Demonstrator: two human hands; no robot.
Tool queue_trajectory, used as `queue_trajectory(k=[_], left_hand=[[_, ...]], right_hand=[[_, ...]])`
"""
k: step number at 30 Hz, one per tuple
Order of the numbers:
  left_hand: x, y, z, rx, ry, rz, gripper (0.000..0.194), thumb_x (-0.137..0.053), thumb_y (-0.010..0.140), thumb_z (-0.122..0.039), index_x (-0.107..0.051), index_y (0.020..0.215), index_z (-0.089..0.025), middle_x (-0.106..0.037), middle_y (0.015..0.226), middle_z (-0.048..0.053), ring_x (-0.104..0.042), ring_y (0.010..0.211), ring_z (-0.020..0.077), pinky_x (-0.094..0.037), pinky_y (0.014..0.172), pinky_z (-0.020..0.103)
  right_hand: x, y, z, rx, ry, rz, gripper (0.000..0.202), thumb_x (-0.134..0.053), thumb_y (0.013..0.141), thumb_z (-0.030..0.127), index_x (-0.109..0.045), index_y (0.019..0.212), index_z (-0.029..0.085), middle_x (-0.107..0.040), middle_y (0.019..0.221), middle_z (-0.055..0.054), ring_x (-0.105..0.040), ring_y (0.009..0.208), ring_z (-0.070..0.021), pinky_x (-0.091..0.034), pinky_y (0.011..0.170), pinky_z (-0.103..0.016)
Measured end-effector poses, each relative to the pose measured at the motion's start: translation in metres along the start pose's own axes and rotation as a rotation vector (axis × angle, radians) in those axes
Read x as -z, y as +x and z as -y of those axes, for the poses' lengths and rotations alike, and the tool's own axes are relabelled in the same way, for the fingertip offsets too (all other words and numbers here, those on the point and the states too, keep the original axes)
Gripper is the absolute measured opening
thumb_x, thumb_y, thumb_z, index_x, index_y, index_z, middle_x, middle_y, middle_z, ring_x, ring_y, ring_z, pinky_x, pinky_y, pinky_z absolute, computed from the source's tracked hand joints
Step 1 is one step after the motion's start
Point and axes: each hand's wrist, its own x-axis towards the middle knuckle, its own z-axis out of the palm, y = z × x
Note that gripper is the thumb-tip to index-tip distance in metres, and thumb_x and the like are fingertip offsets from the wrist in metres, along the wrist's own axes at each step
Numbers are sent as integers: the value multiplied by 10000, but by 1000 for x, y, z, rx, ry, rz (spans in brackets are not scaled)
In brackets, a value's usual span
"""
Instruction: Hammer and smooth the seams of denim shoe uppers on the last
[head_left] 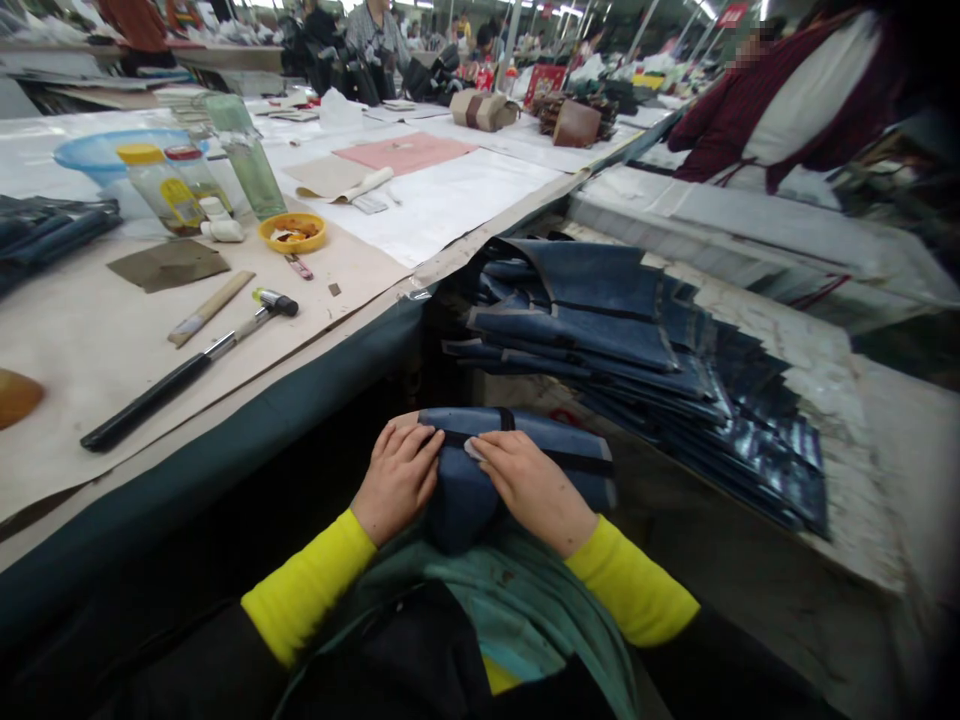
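A blue leather piece (469, 490) with black strips lies across my lap, over a green apron (525, 610). My left hand (397, 475) holds it near its left edge, with bent fingers pressed on its top. In the closed fingers of my right hand (532, 485) is a small white pad (474, 450), which touches the leather by the black strip. Whether the pad is cloth or something firmer I cannot tell. The underside of the piece is hidden.
A stack of blue leather pieces (600, 320) lies to the right. On the left table are a hammer (180, 385), a wooden stick (211, 308), a yellow dish (292, 250), jars (161, 190) and a glass bottle (251, 165). A person (795, 110) stands at the back right.
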Motion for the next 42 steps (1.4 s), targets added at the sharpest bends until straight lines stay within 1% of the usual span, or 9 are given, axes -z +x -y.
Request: queue_trajectory(k=[9, 17, 21, 25, 28, 31, 35, 38, 42], left_hand=[[5, 8, 0, -106, 10, 93, 356, -431, 892, -222, -521, 1231, -165, -596, 1156, 84, -506, 1075, 227, -360, 996, 428], [5, 12, 5, -166, 90, 12, 357, -487, 865, -220, -522, 1216, -274, -636, 1064, 31, -569, 973, 193, -429, 934, 372], [7, 5, -1, -104, 67, -24, 290, -474, 872, -236, -562, 1148, -262, -649, 984, 25, -587, 918, 180, -432, 920, 364], [18, -3, 7, 9, 45, -8, 262, -483, 874, -251, -584, 1115, -271, -645, 976, 23, -575, 946, 190, -439, 898, 377], [46, -4, 39, 76, 64, -24, 198, -467, 883, -248, -637, 983, -250, -638, 981, 27, -575, 928, 177, -468, 835, 335], [91, -2, 93, 202, 180, -132, 272, -396, 910, -269, -607, 1070, -205, -614, 1069, 64, -559, 996, 186, -453, 892, 335], [140, -5, 166, 618, 414, -118, 387, -399, 879, -350, -543, 1183, -161, -563, 1187, 117, -519, 1078, 271, -425, 921, 408], [152, -15, 200, 738, 439, -34, 412, -381, 856, -392, -602, 1059, -110, -599, 1057, 177, -564, 967, 325, -455, 822, 450], [152, -18, 213, 786, 452, 74, 472, -321, 860, -455, -596, 977, -91, -587, 1031, 209, -560, 962, 341, -448, 793, 434]], right_hand=[[-1, 18, 19, 72, -93, 51, 330, -419, 854, 63, -587, 1116, 174, -623, 1015, -88, -532, 964, -200, -490, 829, -332], [5, -22, -26, 53, -215, -26, 476, -416, 770, -17, -623, 1089, 268, -654, 1039, -34, -596, 930, -176, -512, 765, -270], [-3, -34, -31, 34, -296, -75, 550, -414, 721, -32, -610, 1141, 264, -649, 1113, -32, -597, 989, -191, -531, 763, -273], [-11, -36, -25, 52, -281, -127, 464, -433, 770, 20, -617, 1147, 218, -654, 1105, -57, -616, 958, -189, -551, 770, -259], [-18, -42, -29, 74, -217, -188, 361, -448, 839, 124, -620, 1146, 205, -657, 1087, -74, -623, 956, -185, -543, 814, -248], [-27, -52, -35, 79, -177, -242, 330, -464, 862, 204, -616, 1155, 216, -653, 1100, -81, -624, 969, -198, -545, 819, -264], [-37, -64, -32, 18, -134, -288, 353, -470, 875, 260, -570, 1213, 235, -633, 1132, -76, -605, 1008, -203, -539, 833, -277], [-38, -73, -23, -60, -97, -319, 369, -438, 897, 297, -525, 1245, 214, -614, 1136, -89, -586, 1013, -209, -522, 854, -319], [-32, -84, -14, -151, -64, -320, 404, -367, 924, 280, -438, 1304, 162, -591, 1136, -112, -548, 1035, -216, -476, 909, -377]])
